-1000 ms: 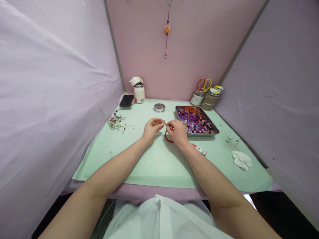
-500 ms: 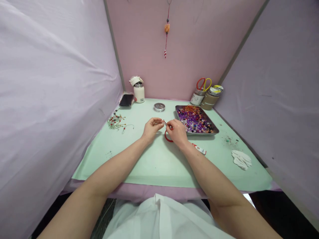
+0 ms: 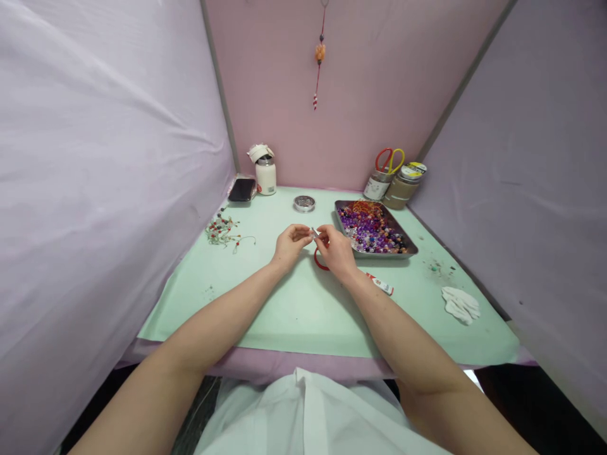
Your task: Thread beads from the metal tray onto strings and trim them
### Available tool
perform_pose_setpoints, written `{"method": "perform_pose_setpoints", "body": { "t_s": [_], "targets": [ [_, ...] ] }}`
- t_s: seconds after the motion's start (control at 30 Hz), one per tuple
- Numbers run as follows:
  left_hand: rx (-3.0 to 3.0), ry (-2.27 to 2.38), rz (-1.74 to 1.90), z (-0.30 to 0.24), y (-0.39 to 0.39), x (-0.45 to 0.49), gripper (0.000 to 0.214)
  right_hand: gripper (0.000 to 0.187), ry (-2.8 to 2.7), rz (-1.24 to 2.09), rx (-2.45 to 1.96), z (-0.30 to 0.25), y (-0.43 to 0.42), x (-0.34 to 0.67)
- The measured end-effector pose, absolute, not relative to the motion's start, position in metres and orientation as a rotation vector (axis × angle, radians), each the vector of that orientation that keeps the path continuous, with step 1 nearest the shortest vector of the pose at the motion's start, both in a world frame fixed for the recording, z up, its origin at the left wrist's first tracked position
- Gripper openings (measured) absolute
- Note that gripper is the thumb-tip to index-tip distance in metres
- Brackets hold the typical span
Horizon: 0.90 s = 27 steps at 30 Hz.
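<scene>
- Far left on the green desk [image 3: 265, 322], beaded strands [image 3: 222, 231] lie in a loose tangle.
- Behind them, a dark phone [image 3: 242, 190] rests near an upright white bottle [image 3: 266, 178].
- The left hand [image 3: 290, 246] is above the middle of the desk, thumb and fingertips brought close; whether they pinch anything is too small to tell.
- Beyond it sits a round dish [image 3: 304, 203].
- A beaded ornament [image 3: 320, 53] hangs before the pink far wall.
- The right hand [image 3: 336, 248] pinches a red-handled tool [image 3: 316, 259], whose metal tip points far-left, just beside the left fingertips.
- Right of that hand, a metal tray [image 3: 386, 256] holds many purple, orange and dark beads [image 3: 367, 230].
- On the near side of the tray lies a red-and-white tube [image 3: 380, 284].
- Near right, a crumpled white cloth [image 3: 461, 306] lies flat.
</scene>
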<state>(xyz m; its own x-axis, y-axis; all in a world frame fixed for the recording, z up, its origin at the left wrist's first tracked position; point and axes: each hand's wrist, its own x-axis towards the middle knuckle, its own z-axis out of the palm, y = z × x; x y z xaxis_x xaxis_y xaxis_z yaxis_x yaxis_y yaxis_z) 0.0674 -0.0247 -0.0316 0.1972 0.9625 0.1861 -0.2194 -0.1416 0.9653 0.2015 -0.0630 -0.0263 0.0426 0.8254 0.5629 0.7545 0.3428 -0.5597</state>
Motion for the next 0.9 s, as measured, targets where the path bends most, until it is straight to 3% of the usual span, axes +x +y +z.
{"method": "perform_pose_setpoints", "body": {
  "t_s": [0.9],
  "targets": [
    [1.54,0.801,1.129,-0.04,-0.023,0.066,0.029,0.036,-1.479,0.92,-1.365,-0.018,-0.058,0.22]
  ]
}}
